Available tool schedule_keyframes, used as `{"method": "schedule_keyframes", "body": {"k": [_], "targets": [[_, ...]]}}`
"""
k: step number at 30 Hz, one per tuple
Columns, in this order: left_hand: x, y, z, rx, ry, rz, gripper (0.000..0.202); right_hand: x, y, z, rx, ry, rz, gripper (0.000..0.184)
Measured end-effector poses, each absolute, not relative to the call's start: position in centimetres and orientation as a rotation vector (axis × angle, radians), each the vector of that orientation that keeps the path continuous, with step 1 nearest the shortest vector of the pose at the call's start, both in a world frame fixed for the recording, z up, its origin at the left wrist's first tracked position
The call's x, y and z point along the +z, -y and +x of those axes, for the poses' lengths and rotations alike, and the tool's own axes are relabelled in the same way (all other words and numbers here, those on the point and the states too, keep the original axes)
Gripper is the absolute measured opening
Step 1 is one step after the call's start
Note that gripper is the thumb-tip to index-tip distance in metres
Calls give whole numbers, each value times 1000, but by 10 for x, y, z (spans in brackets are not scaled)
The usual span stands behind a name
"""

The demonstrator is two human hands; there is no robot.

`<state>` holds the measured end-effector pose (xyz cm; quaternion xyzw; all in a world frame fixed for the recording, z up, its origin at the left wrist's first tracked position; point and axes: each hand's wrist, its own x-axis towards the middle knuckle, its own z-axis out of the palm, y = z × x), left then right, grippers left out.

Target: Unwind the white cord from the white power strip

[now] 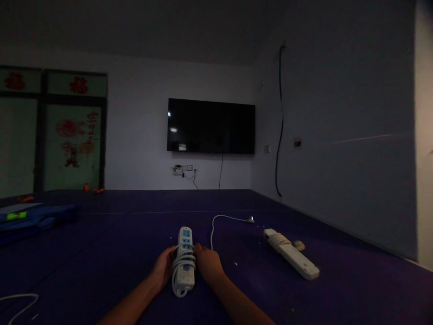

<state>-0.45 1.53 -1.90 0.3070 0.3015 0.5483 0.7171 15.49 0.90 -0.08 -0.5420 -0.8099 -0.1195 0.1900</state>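
Note:
In the head view, a white power strip (185, 280) with blue sockets lies lengthwise in front of me. Several turns of its white cord (216, 217) are wound about its middle. My left hand (163, 267) is closed on the strip's left side, its fingertips partly hidden. On the right side, my right hand (208, 264) has its fingers closed at the cord, close against the strip. From there the free cord runs forward and bends right to a plug (251, 220) lying on the purple surface.
A second white power strip (299, 261), wound with its cord, lies to the right. Blue folded cloth (47, 216) and small orange items (98, 191) are at the left. Another white cord (23, 295) shows bottom left. A television (211, 126) hangs on the far wall.

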Motion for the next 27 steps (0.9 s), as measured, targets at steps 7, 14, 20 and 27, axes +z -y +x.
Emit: {"method": "schedule_keyframes", "body": {"k": [7,14,20,27], "targets": [[-20,-15,-5,1215,-652,673,19,0,-9,155,-313,2287,-1541,18],[-24,-19,-6,1243,-631,660,19,0,-10,154,-309,2291,-1545,20],[-24,-18,-7,1228,-635,685,19,0,-10,155,-302,2291,-1547,20],[-24,-21,-7,1213,-634,673,18,2,-8,154,-313,2281,-1546,20]]}}
